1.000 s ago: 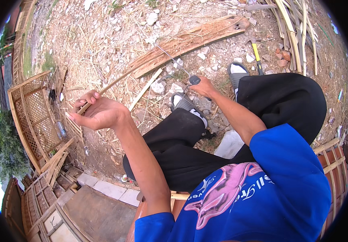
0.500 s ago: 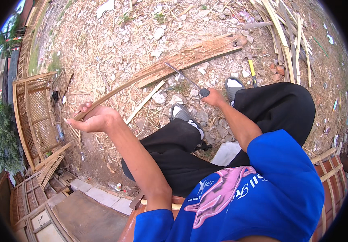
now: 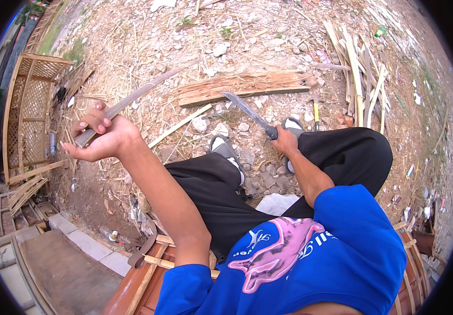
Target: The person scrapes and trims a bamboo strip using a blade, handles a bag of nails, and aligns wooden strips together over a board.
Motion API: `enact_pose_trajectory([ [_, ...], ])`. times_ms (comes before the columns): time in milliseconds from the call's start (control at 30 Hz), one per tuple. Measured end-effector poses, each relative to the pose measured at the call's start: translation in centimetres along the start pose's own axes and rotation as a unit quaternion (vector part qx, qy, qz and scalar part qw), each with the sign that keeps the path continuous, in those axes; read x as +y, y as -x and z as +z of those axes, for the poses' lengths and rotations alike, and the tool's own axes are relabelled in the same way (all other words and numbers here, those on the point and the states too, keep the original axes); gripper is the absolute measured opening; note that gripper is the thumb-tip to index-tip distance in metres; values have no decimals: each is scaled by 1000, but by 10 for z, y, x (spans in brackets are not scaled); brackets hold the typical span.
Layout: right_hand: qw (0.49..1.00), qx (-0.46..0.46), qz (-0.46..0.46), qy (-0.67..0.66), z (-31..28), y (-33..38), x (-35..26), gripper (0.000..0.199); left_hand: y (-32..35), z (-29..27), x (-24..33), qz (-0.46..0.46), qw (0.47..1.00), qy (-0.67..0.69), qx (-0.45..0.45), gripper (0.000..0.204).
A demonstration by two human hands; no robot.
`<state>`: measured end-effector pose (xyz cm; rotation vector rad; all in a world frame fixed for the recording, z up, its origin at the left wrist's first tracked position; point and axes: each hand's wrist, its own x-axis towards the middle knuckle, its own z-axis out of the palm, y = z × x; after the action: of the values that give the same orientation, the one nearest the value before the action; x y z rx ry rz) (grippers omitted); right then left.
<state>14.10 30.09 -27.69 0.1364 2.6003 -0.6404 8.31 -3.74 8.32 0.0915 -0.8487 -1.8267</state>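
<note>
My left hand (image 3: 104,139) is raised at the left, its fingers curled round the near end of a long, slightly curved wooden strip (image 3: 145,90). The strip's far end points up and to the right, off the ground. In front of my shoes, my right hand (image 3: 285,140) grips the black handle of a machete (image 3: 248,110). Its blade slants up and left, with the tip by the front edge of a thick, rough plank (image 3: 252,84) lying on the ground. Strip and blade are apart.
A hammer (image 3: 316,116) with a yellow handle lies beyond my right shoe. Loose wooden strips (image 3: 360,73) are heaped at the far right. A lattice frame (image 3: 25,115) stands at the left. Stones and wood splinters cover the ground. Under me is a reddish-brown slatted surface (image 3: 142,281).
My left hand has turned the strip and lifted its far end off the plank. The machete's blade now shows its broad side, where before it looked thin. My view has shifted slightly.
</note>
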Motion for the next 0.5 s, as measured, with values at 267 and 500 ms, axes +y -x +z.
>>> enact_pose_trajectory([
  [267, 997, 0, -21, -72, 17, -14, 0, 64, 5, 10, 5, -151, 972, 174, -51, 45],
  [500, 821, 470, -324, -20, -181, -26, -136, 63, 1, -4, 33, -199, 957, 199, -76, 41],
])
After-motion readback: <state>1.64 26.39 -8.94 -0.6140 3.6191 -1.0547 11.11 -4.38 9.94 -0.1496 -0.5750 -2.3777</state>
